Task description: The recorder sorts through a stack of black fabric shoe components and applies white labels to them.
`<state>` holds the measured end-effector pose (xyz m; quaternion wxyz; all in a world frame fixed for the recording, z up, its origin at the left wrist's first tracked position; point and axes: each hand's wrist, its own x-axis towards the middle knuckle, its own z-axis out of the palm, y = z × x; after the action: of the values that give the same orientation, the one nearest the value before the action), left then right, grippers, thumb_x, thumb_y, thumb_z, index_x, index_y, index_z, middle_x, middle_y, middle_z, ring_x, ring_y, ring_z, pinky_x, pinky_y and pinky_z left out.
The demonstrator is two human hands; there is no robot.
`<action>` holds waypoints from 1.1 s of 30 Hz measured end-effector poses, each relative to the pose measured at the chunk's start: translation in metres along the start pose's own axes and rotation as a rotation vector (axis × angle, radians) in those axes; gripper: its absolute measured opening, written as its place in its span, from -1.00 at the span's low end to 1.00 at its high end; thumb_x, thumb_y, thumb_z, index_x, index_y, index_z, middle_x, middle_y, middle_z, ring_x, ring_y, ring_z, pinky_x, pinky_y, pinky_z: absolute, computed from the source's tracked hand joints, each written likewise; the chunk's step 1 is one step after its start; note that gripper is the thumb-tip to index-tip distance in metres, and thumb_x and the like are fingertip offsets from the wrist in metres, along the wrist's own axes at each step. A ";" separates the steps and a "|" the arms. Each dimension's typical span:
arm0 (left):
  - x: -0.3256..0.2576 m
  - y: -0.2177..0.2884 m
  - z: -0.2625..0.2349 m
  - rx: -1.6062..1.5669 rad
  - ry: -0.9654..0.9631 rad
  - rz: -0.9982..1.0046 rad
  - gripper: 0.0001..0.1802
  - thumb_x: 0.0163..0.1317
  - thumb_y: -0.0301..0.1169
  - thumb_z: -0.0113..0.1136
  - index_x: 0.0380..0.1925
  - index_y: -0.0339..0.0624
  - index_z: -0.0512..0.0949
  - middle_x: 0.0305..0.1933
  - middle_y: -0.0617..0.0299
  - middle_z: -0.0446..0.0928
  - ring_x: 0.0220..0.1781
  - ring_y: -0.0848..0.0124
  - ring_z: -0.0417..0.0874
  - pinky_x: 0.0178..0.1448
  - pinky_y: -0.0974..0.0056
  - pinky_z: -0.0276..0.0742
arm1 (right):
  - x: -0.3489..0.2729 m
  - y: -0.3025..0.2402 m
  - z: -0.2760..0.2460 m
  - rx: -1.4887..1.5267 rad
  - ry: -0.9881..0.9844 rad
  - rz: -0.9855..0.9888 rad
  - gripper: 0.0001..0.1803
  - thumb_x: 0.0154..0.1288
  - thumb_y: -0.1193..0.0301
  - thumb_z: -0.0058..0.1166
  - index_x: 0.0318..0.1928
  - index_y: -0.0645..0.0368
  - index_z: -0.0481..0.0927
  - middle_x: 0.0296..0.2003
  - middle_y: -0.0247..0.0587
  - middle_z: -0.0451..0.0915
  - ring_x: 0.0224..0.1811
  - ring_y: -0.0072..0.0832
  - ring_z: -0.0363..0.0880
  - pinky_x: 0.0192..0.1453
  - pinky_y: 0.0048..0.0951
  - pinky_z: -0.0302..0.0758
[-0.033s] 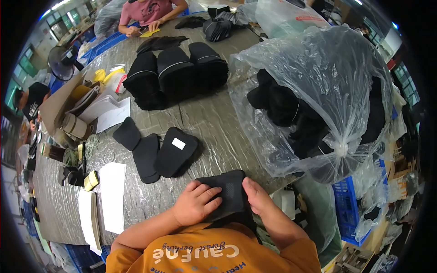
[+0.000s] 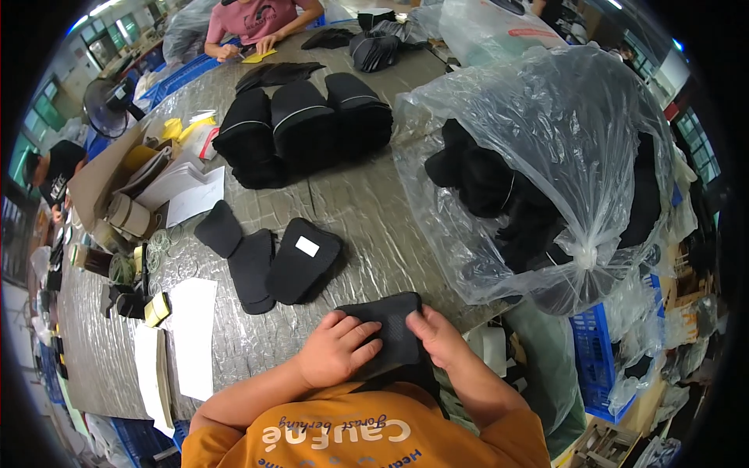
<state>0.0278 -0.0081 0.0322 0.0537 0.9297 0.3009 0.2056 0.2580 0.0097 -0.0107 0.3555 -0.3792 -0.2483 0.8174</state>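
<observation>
the left hand (image 2: pixel 339 349) lies on the black pad (image 2: pixel 398 335), grip hidden; the right hand (image 2: pixel 440 338) pinches its side. best hold it flat.

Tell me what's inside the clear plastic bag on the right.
Inside the clear plastic bag, black pieces show, bunched together; wrinkles and glare cover the rest, so their number can't be told.

The left hand (image 2: pixel 339 349) covered part of the black pad (image 2: pixel 400 334). The top edge cut off the pink-shirted co-worker (image 2: pixel 253 21) above the shoulders. Wrinkles in the clear plastic bag (image 2: pixel 581 101) obscured black pieces (image 2: pixel 485 183) inside.
</observation>
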 end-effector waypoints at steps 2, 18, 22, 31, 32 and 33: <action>0.002 0.002 -0.008 -0.122 -0.022 -0.043 -0.60 -0.01 -0.20 0.26 -0.18 -0.15 0.58 0.02 0.10 0.54 -0.09 0.23 0.54 0.00 0.12 0.39 | -0.002 -0.003 0.008 -0.295 -0.002 -0.083 -0.59 0.32 0.44 0.15 0.14 0.27 0.42 0.00 -0.31 0.54 0.02 -0.57 0.49 0.17 -0.42 0.44; 0.014 0.000 -0.019 -0.117 -0.106 -0.309 -0.12 -0.07 -0.32 0.43 0.26 -0.28 0.22 -0.01 -0.01 0.44 0.01 0.02 0.48 0.20 -0.06 0.30 | 0.007 0.016 0.016 -0.945 0.021 -0.725 -0.01 -0.17 0.55 0.46 0.32 0.09 0.19 0.03 -0.07 0.45 0.09 -0.23 0.46 0.19 -0.25 0.42; 0.020 -0.012 -0.038 -0.236 -0.108 -0.344 -0.23 -0.03 -0.32 0.42 0.18 -0.34 0.29 -0.03 -0.07 0.45 0.01 -0.03 0.49 0.19 0.01 0.34 | 0.007 0.010 0.013 -1.065 0.094 -0.745 -0.20 -0.22 0.56 0.50 0.12 0.14 0.40 -0.07 -0.14 0.51 -0.02 -0.28 0.55 0.07 -0.32 0.49; -0.007 -0.126 -0.037 -0.290 -0.189 -1.151 0.03 -0.20 -0.15 0.55 0.20 -0.54 0.27 0.13 -0.29 0.47 0.19 -0.02 0.52 0.23 0.16 0.42 | 0.007 0.014 0.019 -0.849 -0.247 -0.733 -0.36 -0.21 0.62 0.48 -0.05 0.14 0.44 -0.08 -0.12 0.58 -0.02 -0.32 0.58 0.06 -0.35 0.48; -0.003 -0.125 -0.034 -0.283 -0.232 -1.180 0.08 -0.27 -0.13 0.58 0.20 -0.57 0.27 0.13 -0.31 0.47 0.21 0.00 0.52 0.24 0.18 0.42 | 0.008 0.016 0.021 -0.847 -0.247 -0.735 -0.36 -0.21 0.62 0.48 -0.05 0.14 0.44 -0.08 -0.12 0.58 -0.02 -0.32 0.58 0.06 -0.35 0.48; 0.000 -0.125 -0.033 -0.330 -0.250 -1.188 0.08 -0.31 -0.15 0.58 0.18 -0.57 0.28 0.10 -0.29 0.50 0.17 -0.01 0.54 0.23 0.18 0.43 | 0.009 0.019 0.023 -0.830 -0.258 -0.732 -0.37 -0.19 0.62 0.47 -0.05 0.14 0.44 -0.08 -0.12 0.57 -0.01 -0.32 0.57 0.07 -0.36 0.48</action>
<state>-0.0525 0.0924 0.0341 0.3362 0.6003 0.7219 0.0740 0.2282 0.0014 -0.0144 0.4033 -0.2734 -0.7056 0.5145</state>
